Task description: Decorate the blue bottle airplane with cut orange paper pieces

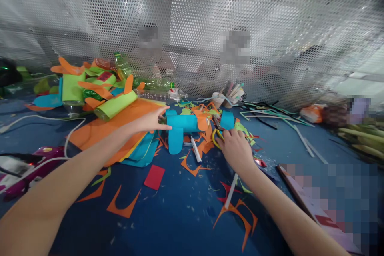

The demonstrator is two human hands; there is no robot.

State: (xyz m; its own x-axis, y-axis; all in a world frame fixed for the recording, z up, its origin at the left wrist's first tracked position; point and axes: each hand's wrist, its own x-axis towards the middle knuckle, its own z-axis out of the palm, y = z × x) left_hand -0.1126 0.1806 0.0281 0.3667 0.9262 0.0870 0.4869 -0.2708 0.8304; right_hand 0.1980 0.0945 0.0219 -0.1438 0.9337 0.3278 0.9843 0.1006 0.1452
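Note:
A plane-like model [189, 122], a bottle wrapped in blue paper with blue wings and an orange paper piece at its right end, lies on the blue table. My left hand [156, 120] is at its left end, thumb and forefinger spread on either side of the bottle neck. My right hand [237, 146] has its fingers curled at the yellow handle of a pair of scissors [215, 138]; the blades are partly hidden among scraps. Just beyond those fingers is a small blue paper piece [227, 120]. Between my hands lies a white marker [196, 150].
Orange and blue sheets [99, 132] are stacked at left, below green-wrapped bottle models [117, 106]. Cups of pens [235, 95] stand by the perforated metal screen [192, 28]. Orange scraps [123, 204] and a red paper piece [155, 177] lie nearer. A glue gun [39, 168] with a cord sits far left.

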